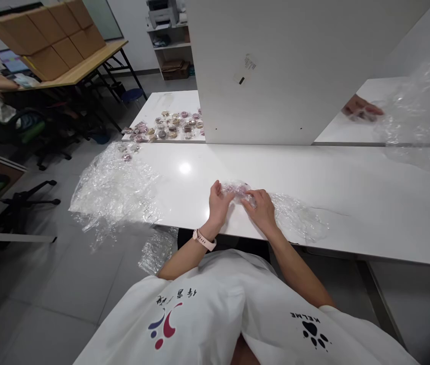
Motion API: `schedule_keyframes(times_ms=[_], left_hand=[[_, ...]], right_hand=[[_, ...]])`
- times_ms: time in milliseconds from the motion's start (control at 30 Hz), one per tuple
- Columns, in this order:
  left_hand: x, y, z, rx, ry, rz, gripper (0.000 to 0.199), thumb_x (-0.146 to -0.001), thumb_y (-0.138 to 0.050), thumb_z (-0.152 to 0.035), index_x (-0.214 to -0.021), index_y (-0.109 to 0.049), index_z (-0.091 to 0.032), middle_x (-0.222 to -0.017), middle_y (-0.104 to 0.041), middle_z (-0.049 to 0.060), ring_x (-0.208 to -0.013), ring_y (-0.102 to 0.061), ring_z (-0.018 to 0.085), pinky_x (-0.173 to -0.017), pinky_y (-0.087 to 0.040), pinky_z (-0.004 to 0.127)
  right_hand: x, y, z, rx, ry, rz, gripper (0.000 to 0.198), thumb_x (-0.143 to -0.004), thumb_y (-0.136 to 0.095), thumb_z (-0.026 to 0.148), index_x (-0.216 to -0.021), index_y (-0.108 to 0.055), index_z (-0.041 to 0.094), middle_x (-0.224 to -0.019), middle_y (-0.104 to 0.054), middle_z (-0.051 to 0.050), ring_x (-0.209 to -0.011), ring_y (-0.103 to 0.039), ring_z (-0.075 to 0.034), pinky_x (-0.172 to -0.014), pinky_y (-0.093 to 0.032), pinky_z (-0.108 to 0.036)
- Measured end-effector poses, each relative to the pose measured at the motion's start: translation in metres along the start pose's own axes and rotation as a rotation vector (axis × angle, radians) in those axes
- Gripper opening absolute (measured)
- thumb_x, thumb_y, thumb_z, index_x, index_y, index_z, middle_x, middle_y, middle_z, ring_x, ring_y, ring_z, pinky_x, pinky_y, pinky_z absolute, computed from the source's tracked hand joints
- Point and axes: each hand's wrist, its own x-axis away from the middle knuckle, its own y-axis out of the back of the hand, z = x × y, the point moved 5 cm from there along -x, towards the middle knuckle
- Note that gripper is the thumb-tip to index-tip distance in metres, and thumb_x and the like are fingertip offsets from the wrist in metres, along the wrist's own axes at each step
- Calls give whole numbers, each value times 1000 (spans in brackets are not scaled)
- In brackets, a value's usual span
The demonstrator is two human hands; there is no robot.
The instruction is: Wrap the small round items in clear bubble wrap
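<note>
Wrapping looks to be the step in hand: left hand (219,197) and right hand (261,207) both pinch a small film-covered piece (238,190) on the table (352,192), with clear film (294,215) trailing toward 3 o'clock. Next comes probably folding that film snugly.

Small item (238,190) between left hand (218,203) and right hand (263,209): mostly covered by fingers and clear wrap, kind not readable. Packets (167,126) beyond the white partition (294,71): too small to identify, pile partly cut by the partition's edge. 1 other person's hand (361,109) right of the partition, arm hidden. Label (246,68) on the partition illegible.
</note>
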Motion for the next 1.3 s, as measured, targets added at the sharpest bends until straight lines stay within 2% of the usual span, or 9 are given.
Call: schedule_keyframes(times_ms=[167, 433, 600, 767, 867, 1000, 1133, 1200, 1300], left_hand=[[-5, -24, 8, 380, 248, -52, 53, -76, -76, -16, -124, -53, -19, -132, -57, 12, -123, -58, 21, -104, -47, 32], [-14, -48, 1, 5, -96, 13, 34, -73, -72, -18, -102, -55, -19, -97, -62, 3, -85, -61, 14, -80, -51, 29], [-11, -25, -32, 48, -263, -9, 34, -78, -70, -20, -106, -51, -21, -107, -61, 5, -92, -61, 13, -87, -51, 29], [23, -31, -40, 97, -117, 454, 46, -75, -79, -31, -109, -49, -22, -96, -64, 2, -84, -63, 15, -78, -53, 30], [36, -42, -25, 85, 91, 669, 54, -67, -86, -33, -106, -50, -20, -91, -65, 1, -75, -62, 11, -71, -51, 27], [33, -39, -8, 36, 275, 753, 58, -58, -92, -24, -103, -56, -18, -91, -67, 3, -78, -65, 14, -74, -53, 29], [28, -14, -12, 57, 146, 690, 39, -69, -85, -36, -99, -68, -19, -103, -71, 10, -96, -69, 24, -85, -56, 41], [32, -9, -18, 74, 69, 690, 41, -70, -84, -40, -104, -71, -21, -117, -70, 10, -113, -64, 28, -97, -53, 45], [42, -28, -15, 106, 243, 773, 37, -73, -82, -43, -102, -72, -22, -115, -70, 11, -113, -65, 30, -96, -54, 46]], right_hand=[[-2, 1, -1, -65, -37, -9, 31, -91, -57, 46, -109, -60, 21, -104, -64, -8, -88, -57, -24, -81, -46, -40], [2, 8, -4, -424, -107, 74, 38, -85, -60, 53, -107, -62, 22, -107, -65, -8, -91, -60, -22, -86, -52, -43], [35, 20, -15, -1003, -587, 98, 49, -83, -69, 56, -120, -59, 26, -120, -67, -8, -107, -66, -22, -97, -55, -43], [25, 33, -23, -1218, -820, 104, 42, -84, -65, 58, -104, -65, 21, -111, -72, -11, -102, -71, -26, -88, -61, -43], [1, 40, -14, -1074, -671, 210, 50, -88, -62, 55, -125, -62, 21, -121, -70, -11, -105, -70, -28, -93, -58, -47], [-10, 52, 24, -598, -201, 448, 54, -98, -48, 53, -146, -49, 30, -143, -58, -7, -132, -54, -27, -114, -39, -54], [11, 72, 60, -332, 187, 707, 56, -96, -51, 55, -149, -46, 37, -158, -39, 1, -148, -32, -27, -122, -26, -53], [21, 84, 66, -318, 241, 756, 68, -89, -63, 57, -152, -41, 41, -160, -36, 2, -149, -30, -29, -120, -31, -51], [27, 98, 52, -381, 173, 658, 54, -90, -65, 51, -142, -55, 41, -149, -52, 0, -141, -44, -29, -115, -40, -50]])
